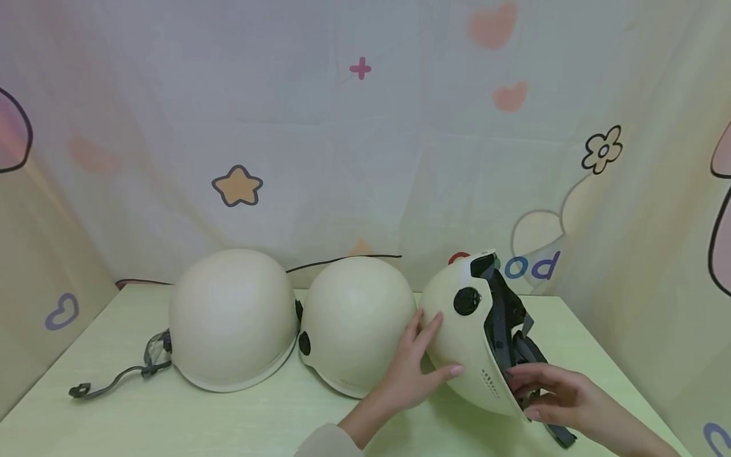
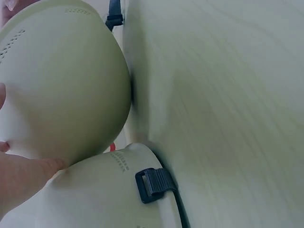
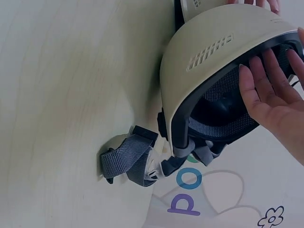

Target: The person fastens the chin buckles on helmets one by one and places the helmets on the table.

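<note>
Three cream helmets stand in a row on the table. The right-hand helmet (image 1: 457, 355) is tilted, its dark-lined opening facing right; in the right wrist view its padded inside (image 3: 218, 102) shows. My left hand (image 1: 408, 374) rests on its shell with spread fingers, close beside the middle helmet (image 1: 356, 317). My right hand (image 1: 562, 397) holds the tilted helmet at its rim, fingers inside the opening. A grey chin strap (image 3: 126, 159) hangs from it onto the table. The left helmet (image 1: 234, 317) sits dome up, untouched.
A buckled strap (image 1: 122, 377) of the left helmet trails on the pale table (image 1: 228, 422). A dark buckle (image 2: 152, 184) sits at the middle helmet's edge in the left wrist view. Behind the table hangs a printed curtain (image 1: 320, 139).
</note>
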Motion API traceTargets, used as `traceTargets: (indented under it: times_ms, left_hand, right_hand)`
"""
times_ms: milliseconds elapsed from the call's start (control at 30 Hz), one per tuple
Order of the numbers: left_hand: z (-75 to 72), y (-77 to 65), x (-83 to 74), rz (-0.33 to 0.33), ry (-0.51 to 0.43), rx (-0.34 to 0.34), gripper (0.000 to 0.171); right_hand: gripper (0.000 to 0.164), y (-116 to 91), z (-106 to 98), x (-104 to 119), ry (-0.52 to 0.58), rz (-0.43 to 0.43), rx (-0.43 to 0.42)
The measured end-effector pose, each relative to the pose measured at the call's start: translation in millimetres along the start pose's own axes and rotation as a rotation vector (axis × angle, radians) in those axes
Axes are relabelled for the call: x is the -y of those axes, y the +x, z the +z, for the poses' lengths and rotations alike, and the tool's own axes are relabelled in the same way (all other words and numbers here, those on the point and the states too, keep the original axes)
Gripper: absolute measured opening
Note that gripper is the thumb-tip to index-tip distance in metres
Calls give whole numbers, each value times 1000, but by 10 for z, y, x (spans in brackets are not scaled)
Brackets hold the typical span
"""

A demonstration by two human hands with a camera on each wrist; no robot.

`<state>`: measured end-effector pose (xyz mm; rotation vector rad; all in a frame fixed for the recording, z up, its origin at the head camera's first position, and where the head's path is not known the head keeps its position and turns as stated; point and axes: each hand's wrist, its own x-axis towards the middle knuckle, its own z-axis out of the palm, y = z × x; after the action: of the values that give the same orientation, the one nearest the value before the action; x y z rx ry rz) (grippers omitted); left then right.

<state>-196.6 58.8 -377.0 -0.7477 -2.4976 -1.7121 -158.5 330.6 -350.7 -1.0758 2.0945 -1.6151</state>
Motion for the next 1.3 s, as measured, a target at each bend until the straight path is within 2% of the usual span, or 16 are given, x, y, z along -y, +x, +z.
traceTargets:
  times_ms: [133,300,400,533,600,733,867,967,1167,1300]
  left_hand:
    - [-29,-26,25,26,42,9,77]
    - [-68,-36,62,33,55,49,73]
    - [-87,-13,61,31,-16,51,70]
    - [-132,32,-1,32,-141,7,74]
    - [-162,53,-43,49,-158,-13,76]
    - [-204,92,-120,96,-64,-23,68]
    - [-221,123,-149,143,63,-21,57]
    - [-222,131,-117,151,86,-35,50]
    - [-206,110,18,142,121,-70,43]
    - [-168,122,56,141,153,-98,45]
  right_hand:
    - [42,-10,-9,17,23,88,-2]
    - [38,-21,-16,11,-80,130,-42]
    - [39,-45,-25,-11,-104,130,-52]
    - [45,-70,-33,-37,-99,75,-62]
    - [48,-74,-33,-43,-109,40,-69]
    - [50,-81,-35,-47,-83,19,-61]
    - [48,-89,-38,-48,23,82,-37]
    - [47,-84,-45,-47,64,104,-36]
    - [45,-90,-58,-49,59,38,-54]
    - [45,-106,-63,-25,90,77,-47]
